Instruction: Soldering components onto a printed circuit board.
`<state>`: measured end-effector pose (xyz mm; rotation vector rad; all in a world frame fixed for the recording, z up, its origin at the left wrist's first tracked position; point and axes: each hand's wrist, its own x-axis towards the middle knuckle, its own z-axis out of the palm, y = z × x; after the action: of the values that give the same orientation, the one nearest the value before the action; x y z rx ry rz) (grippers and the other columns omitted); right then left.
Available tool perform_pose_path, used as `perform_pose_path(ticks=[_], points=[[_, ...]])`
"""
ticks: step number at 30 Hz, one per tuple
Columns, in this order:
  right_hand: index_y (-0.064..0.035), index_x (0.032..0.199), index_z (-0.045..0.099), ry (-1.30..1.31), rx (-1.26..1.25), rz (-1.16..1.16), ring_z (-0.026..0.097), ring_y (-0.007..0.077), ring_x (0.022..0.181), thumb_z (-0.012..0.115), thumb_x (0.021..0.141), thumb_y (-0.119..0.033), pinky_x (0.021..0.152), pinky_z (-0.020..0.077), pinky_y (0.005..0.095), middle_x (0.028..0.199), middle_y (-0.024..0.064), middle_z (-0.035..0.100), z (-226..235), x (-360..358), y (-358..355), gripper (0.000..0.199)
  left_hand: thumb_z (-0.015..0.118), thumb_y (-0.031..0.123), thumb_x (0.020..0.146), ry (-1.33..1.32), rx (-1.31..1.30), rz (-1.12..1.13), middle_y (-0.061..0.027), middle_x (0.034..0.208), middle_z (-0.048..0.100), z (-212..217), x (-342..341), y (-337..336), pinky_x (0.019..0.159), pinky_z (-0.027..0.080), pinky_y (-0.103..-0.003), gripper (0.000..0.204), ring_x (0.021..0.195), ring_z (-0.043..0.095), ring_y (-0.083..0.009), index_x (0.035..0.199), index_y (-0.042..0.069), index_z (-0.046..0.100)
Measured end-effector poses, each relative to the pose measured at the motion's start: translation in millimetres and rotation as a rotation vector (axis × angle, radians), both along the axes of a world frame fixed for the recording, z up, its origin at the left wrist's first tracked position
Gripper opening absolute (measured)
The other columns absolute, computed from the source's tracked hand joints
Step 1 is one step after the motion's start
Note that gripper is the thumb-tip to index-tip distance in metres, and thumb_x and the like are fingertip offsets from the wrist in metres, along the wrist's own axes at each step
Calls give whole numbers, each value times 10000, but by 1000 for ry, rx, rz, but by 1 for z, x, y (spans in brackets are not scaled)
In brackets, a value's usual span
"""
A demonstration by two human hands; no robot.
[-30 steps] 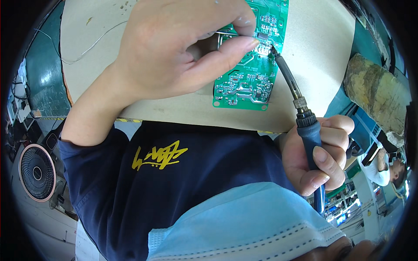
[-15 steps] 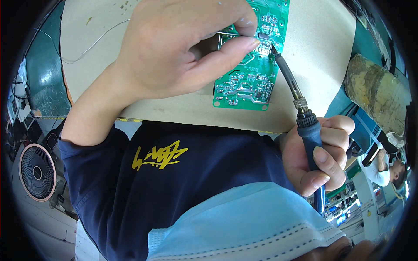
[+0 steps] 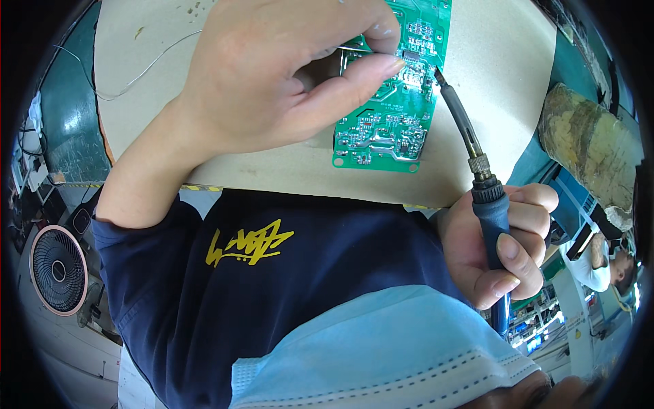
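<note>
A green circuit board [image 3: 381,153] with small soldered parts lies on the beige work surface. Over its left side, my left hand [image 3: 259,82] has thumb and forefinger pinched around a thin silvery solder wire [image 3: 158,57], which runs out to the left behind the hand. The wire's end at the fingertips is hard to make out. In my right hand [image 3: 528,221], fingers wrapped round its dark blue handle, is a soldering iron [image 3: 479,165]. Its dark tip points up and left, at the board's right edge; whether it touches cannot be told.
The beige work surface [image 3: 494,61] extends around the board, with a green mat [image 3: 71,123] at its left. On the right lies a worn, brown-stained roll-like object [image 3: 589,143]. A round fan [image 3: 59,271] stands low at the left. Another person [image 3: 593,269] appears at the far right.
The soldering iron has shifted slightly right, its tip moving from among the board's parts to the right edge. My left hand has hardly moved; the board has slid very slightly left.
</note>
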<state>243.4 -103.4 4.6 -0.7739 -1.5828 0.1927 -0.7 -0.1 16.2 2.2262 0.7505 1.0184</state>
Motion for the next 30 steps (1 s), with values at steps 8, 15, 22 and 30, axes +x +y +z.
perform_pose_path(ticks=[8,15,22,30], points=[[-25,949,606,11,68,-8,385,168,531,433,1006,-311,638,328,411,595,26,396,-2,-5,4,340,795,-6,791,-47,-43,9,-90,741,669,-6,-1,-3,497,481,-295,135,567,635,-213,872,29,694],[-24,928,594,-13,69,28,384,164,542,452,981,-289,644,301,403,603,11,365,0,-5,6,305,786,1,799,-75,-68,14,-85,735,663,-10,-2,-3,490,473,-295,121,556,627,-215,867,33,691],[-64,915,606,-30,41,15,443,155,542,487,987,-320,588,389,341,660,2,417,0,-5,5,291,786,-14,796,-36,6,2,-81,728,654,-2,-2,-1,479,459,-288,130,540,606,-208,870,30,688],[-60,915,601,-36,54,14,450,159,549,483,977,-305,585,399,341,660,3,414,-1,-6,5,279,800,-3,799,-63,-18,11,-77,728,651,-5,0,0,461,443,-287,144,518,581,-191,880,30,686]])
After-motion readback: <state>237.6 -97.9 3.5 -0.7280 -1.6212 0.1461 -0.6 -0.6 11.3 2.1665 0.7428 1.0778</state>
